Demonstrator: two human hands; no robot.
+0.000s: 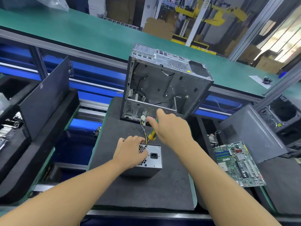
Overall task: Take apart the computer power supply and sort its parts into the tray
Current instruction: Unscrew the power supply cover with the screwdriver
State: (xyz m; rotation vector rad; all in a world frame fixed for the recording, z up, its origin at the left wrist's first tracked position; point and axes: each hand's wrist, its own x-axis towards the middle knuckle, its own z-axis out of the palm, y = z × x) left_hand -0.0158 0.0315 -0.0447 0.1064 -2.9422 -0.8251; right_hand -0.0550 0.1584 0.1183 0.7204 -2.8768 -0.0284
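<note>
A silver power supply (154, 158) with a black mains socket and a honeycomb grille lies on the dark foam mat (162, 193). My left hand (130, 152) rests on its top left with fingers curled over the far edge. A bundle of coloured wires (144, 128) rises from it to a white connector. My right hand (171, 126) grips a screwdriver with a yellow and green handle (152, 135) just beyond the supply, next to the wires. The screwdriver's tip is hidden.
An emptied silver computer case (166, 84) stands upright behind the supply. A green motherboard (239, 163) lies at the right, beside a grey case panel (250, 132). Black side panels (44, 101) lean at the left. A green conveyor belt (97, 33) runs behind.
</note>
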